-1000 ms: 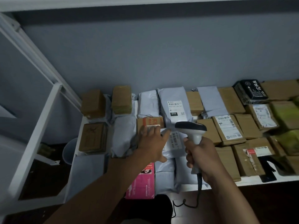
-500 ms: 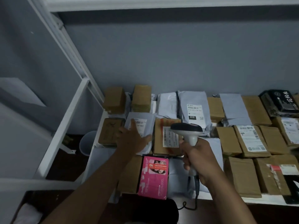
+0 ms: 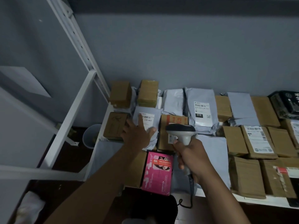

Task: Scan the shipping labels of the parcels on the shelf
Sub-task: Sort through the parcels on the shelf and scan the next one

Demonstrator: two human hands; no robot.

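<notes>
a: left hand spread flat, fingers straight, pressing the grey poly mailer with its label facing up. right hand wrapped round the handheld scanner, head just right of that mailer.

b: progress?

a: no telling which labels are already scanned. right of the mailer: brown carton, taller mailer marked 010, rows of cartons. probably plenty left on the shelf.

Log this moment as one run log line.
left hand: flat on grey mailer beside its label | right hand: grips scanner, head over brown box | scan: not confirmed
</notes>
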